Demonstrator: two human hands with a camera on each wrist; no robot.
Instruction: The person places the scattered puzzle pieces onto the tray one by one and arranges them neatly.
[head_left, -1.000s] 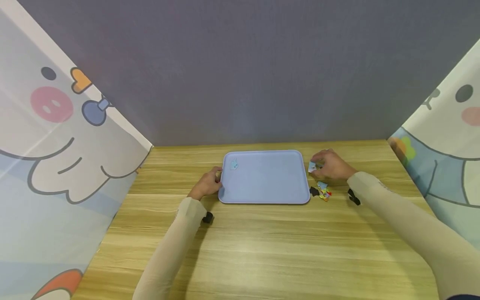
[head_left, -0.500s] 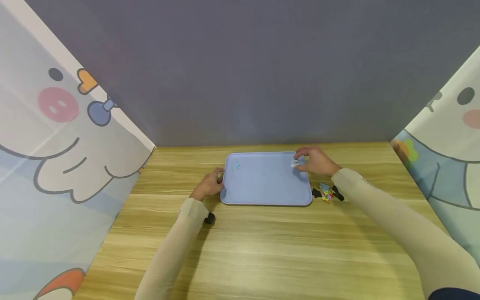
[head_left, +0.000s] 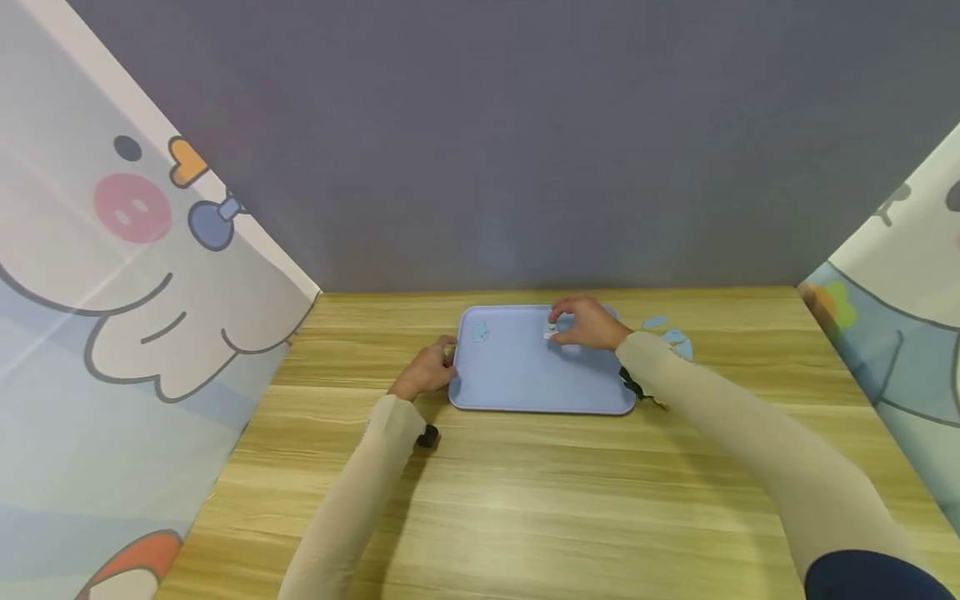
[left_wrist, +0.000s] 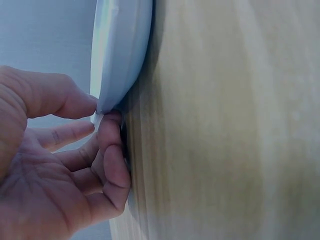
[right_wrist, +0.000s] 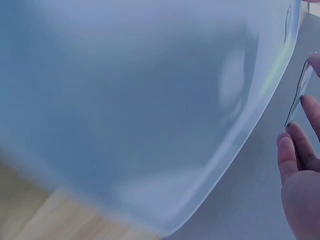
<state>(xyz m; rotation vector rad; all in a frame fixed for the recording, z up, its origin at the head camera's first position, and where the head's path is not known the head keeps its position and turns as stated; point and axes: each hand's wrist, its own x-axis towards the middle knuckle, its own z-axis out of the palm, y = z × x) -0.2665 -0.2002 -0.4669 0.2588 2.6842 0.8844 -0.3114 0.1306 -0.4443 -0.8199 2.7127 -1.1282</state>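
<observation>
My left hand (head_left: 427, 369) grips the left rim of a shallow pale-blue tray (head_left: 525, 375). In the left wrist view the thumb lies on the tray's edge (left_wrist: 122, 45), with curled fingers below it. Over the back middle of the tray, my right hand (head_left: 588, 323) pinches a small light-blue and white puzzle piece (head_left: 551, 331) between thumb and fingertips. The right wrist view shows this piece (right_wrist: 299, 95) nearly edge-on, above the tray surface. Another light-blue puzzle piece (head_left: 481, 332) lies in the tray's back left corner.
Right of the tray, light-blue flat pieces (head_left: 678, 340) lie on the wooden table (head_left: 525, 500), partly behind the right sleeve (head_left: 735, 408). Dark bits (head_left: 632, 383) show by the tray's right edge. A grey wall (head_left: 525, 150) stands behind the table.
My right hand has carried the puzzle piece leftward from beside the tray to over its back middle. The left hand keeps its grip on the rim. The head view has shifted slightly.
</observation>
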